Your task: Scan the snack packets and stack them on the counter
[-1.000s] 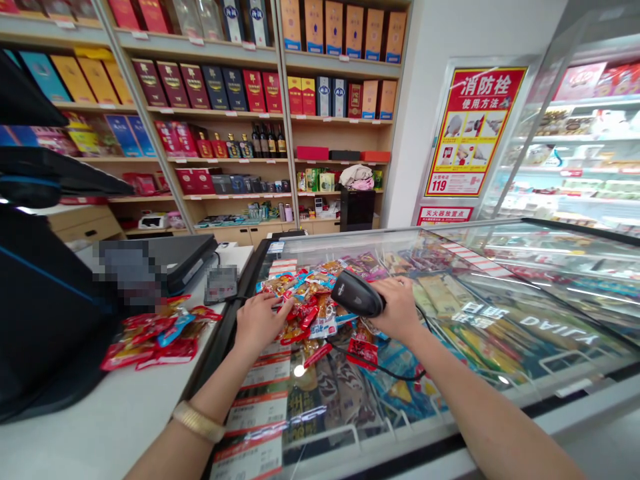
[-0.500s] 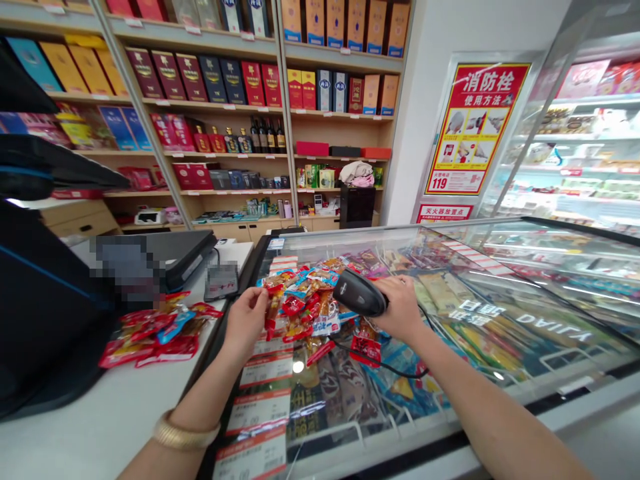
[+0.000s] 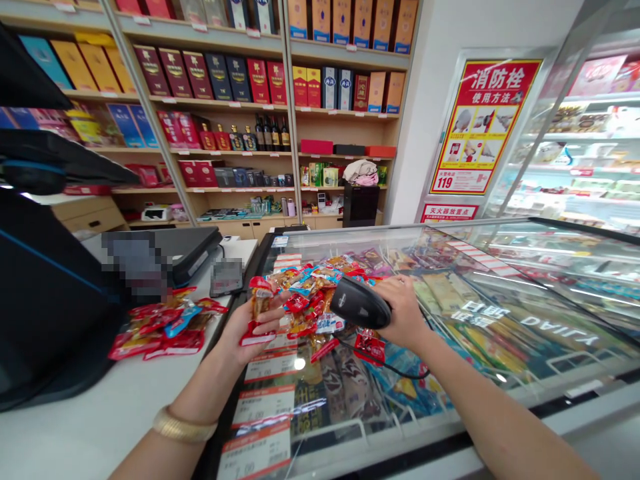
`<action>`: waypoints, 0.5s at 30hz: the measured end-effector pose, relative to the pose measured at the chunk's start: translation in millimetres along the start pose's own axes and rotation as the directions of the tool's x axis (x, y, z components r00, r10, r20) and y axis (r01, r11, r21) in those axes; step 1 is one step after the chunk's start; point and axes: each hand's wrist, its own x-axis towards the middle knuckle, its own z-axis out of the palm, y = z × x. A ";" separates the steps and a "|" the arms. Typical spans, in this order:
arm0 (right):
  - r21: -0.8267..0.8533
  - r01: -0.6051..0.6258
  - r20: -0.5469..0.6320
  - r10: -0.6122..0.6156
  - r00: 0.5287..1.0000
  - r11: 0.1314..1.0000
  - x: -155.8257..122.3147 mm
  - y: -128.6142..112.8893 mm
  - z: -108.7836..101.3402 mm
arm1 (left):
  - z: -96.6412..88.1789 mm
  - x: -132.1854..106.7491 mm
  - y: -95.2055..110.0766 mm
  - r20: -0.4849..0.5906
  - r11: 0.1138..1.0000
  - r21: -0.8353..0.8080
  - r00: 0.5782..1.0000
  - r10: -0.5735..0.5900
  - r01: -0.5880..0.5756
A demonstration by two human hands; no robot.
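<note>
A small red-edged snack packet (image 3: 261, 303) lies across the upturned palm of my left hand (image 3: 239, 333), with the thumb along it and the fingers stretched toward the freezer. My right hand (image 3: 407, 313) is wrapped round the grip of a black barcode scanner (image 3: 359, 303), whose head points left toward the packet. Under and behind the scanner, a loose pile of red and blue snack packets (image 3: 304, 303) rests on the freezer's glass top (image 3: 350, 413). The scanner's black cable (image 3: 400, 372) loops below it across the glass.
Another heap of snack packets (image 3: 165, 327) lies on the white counter (image 3: 75, 433) at left, beside a black monitor stand (image 3: 40, 300). A small display box (image 3: 227, 277) stands near the freezer edge. Price labels (image 3: 263, 407) line the glass. Shelves of boxed bottles (image 3: 215, 73) fill the back.
My left hand has turned palm up and drawn slightly away from the pile, bringing the snack packet onto its palm. The scanner stays over the pile, tilted a little differently.
</note>
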 end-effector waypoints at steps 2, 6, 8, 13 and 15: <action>0.018 0.054 -0.004 -0.054 0.999 0.998 1.8 -8.0 -4.0 | -3.3 1.5 -2.1 0.021 0.990 0.087 0.993 -0.116 0.114; 0.019 0.192 0.015 -0.192 0.981 0.981 3.9 -21.3 -10.0 | -8.0 6.1 -6.7 0.040 0.954 0.200 0.972 -0.234 0.221; 0.002 0.227 0.040 -0.227 0.973 0.974 3.6 -24.8 -10.9 | -8.4 7.4 -8.2 0.038 0.946 0.225 0.969 -0.246 0.232; -0.037 0.227 0.122 -0.221 0.968 0.973 2.5 -27.6 -11.3 | -4.5 5.8 -8.3 0.008 0.938 0.234 0.964 -0.266 0.257; -0.042 0.236 0.117 -0.230 0.966 0.971 2.6 -27.8 -11.9 | -3.0 4.7 -7.7 0.001 0.937 0.236 0.965 -0.264 0.256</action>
